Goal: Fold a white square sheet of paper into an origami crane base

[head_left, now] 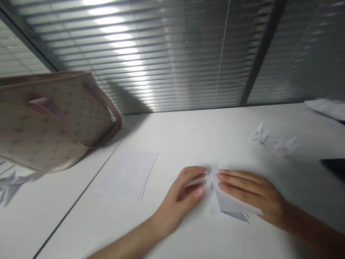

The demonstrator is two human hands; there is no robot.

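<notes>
One folded paper (pixel 231 203), well in from the worktop's (pixel 188 140) far edge, under flat right fingers (pixel 239 183) and beside empty, half-curled left fingers (pixel 188 175): likely light, crease-prone, best held along its folds

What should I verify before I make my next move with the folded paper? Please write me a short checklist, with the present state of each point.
1. Right hand resting on the folded paper: ok.
2. Left hand free, with no paper in its grip: ok; it is open just left of the folded paper.
3. Folded paper lying fully flat: not ok; layers stand apart at its near edge.
4. Creases under the right hand sharp: cannot tell; the fingers cover them.
5. Paper stack squared up: not ok; sheets fan apart at its right edge.
6. Two paper cranes apart from the hands: ok; they lie farther back.
</notes>
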